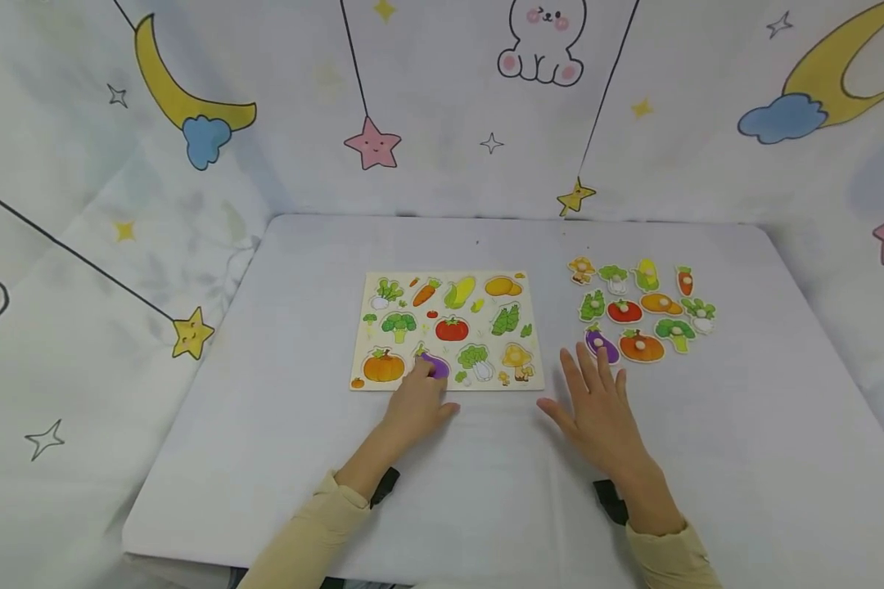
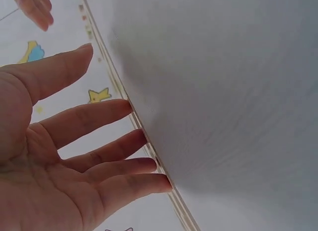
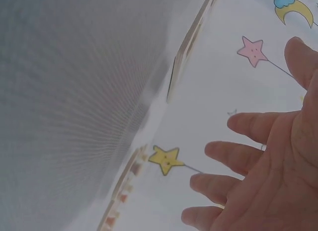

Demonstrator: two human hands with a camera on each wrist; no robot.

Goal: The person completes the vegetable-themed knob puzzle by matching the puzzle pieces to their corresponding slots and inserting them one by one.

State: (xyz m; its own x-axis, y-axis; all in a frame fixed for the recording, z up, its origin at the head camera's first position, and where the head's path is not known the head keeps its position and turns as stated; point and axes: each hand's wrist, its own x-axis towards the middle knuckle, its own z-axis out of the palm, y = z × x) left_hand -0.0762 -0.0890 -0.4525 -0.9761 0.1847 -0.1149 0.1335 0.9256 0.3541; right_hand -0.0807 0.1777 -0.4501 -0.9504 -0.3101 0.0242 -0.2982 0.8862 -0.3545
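A flat puzzle board (image 1: 479, 323) printed with vegetables lies at the table's middle. My left hand (image 1: 416, 405) reaches onto its lower edge, fingertips over the eggplant picture (image 1: 438, 365). In the left wrist view the left fingers (image 2: 84, 122) look extended and spread, their tips at the board's thin edge. Holding nothing, my right hand (image 1: 602, 417) is spread just right of the board. Its fingertips are by the purple eggplant piece (image 1: 611, 355); whether they touch it I cannot tell. The right wrist view shows that palm and its separated fingers (image 3: 233, 156).
Several knobbed vegetable pieces are grouped right of the board, among them a pumpkin (image 1: 641, 347), a tomato (image 1: 624, 311), a broccoli (image 1: 676, 331) and a carrot (image 1: 685, 282). A white cloth covers the table (image 1: 265, 368). Behind it hangs a printed curtain (image 1: 442, 82).
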